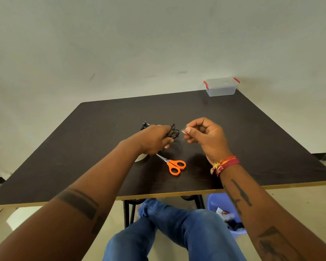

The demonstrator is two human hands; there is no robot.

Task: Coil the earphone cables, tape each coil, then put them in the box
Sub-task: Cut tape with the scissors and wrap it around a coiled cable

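My left hand [154, 139] grips a coil of black earphone cable [173, 133] above the middle of the dark table [252, 140]. Loops of the cable stick out past my fingers. Just right of it, my right hand [203, 137] pinches a small clear piece of tape [183, 132] between thumb and fingers. More black earphone cable [144, 126] lies on the table behind my left hand. A clear plastic box [221, 89] with red clips stands at the far right corner. Part of a white tape roll [139, 158] shows under my left wrist.
Orange-handled scissors [174, 165] lie on the table below my hands, blades pointing to the tape roll. A blue bin [224, 211] with scraps stands on the floor under the table's right side. My legs in jeans are under the near edge.
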